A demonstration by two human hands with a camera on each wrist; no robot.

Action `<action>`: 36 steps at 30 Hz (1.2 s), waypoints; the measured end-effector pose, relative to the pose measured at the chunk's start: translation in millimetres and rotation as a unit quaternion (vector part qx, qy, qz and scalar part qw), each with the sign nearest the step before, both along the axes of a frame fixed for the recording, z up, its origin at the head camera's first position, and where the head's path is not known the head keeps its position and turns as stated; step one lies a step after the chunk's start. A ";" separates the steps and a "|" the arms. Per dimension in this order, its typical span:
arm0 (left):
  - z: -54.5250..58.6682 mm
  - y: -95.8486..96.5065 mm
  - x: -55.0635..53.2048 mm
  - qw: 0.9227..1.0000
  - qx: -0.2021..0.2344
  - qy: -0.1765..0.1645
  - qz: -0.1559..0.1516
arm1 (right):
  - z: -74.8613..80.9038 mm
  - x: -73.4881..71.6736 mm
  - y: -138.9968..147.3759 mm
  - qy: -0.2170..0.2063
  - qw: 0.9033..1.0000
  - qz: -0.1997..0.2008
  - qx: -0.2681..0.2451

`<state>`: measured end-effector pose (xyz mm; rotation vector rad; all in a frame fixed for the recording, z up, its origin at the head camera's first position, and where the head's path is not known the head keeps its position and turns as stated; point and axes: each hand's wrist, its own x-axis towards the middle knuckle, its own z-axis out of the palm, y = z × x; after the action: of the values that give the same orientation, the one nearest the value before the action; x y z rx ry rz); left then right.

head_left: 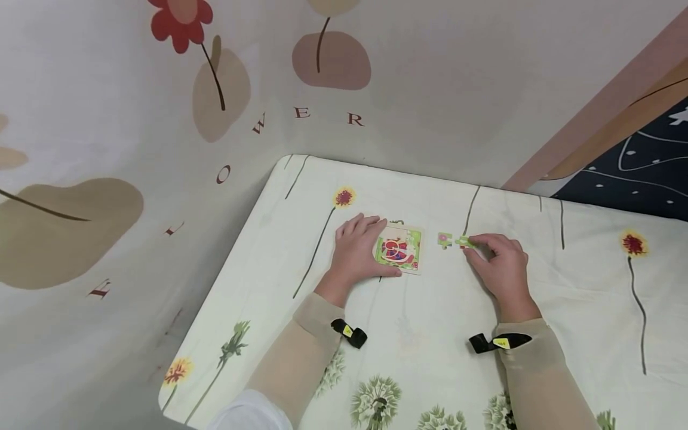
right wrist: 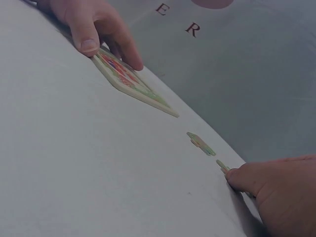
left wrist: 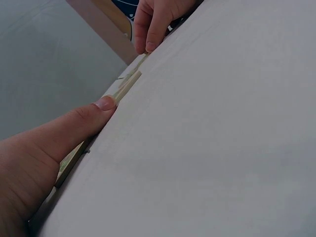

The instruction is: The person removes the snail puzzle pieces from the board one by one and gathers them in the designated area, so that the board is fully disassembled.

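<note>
A small square jigsaw puzzle board point(head_left: 396, 232) with a red and green picture lies on the table. My left hand point(head_left: 357, 248) holds it across its left part, thumb along the near edge and fingers at the far edge; the hand covers that side. Bare beige shows in the board's upper part. Right of the board, a loose green puzzle piece point(head_left: 444, 239) with a pink spot lies flat. Just beyond it, my right hand point(head_left: 502, 269) pinches another green puzzle piece point(head_left: 463, 242) between thumb and fingers. In the right wrist view, that held piece point(right wrist: 222, 166) is at the tabletop, close to the loose piece point(right wrist: 201, 144).
A white cloth with printed flowers covers the table point(head_left: 419, 334). Behind and to the left hangs a pale curtain point(head_left: 441, 89) with printed shapes and letters. At the right back is a dark blue patterned section point(head_left: 634, 161). Each wrist wears a black camera strap.
</note>
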<state>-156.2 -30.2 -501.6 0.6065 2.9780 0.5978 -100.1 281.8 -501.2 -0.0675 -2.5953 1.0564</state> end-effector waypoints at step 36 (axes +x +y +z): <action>-0.2 1.1 -0.3 1.000 0.006 0.000 0.002 | -2.1 -6.3 -15.9 0.036 0.999 -0.012 -0.021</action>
<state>-156.5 -29.1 -501.9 0.6008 2.9795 0.6163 -106.4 265.9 -503.2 -0.0687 -2.5013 1.0849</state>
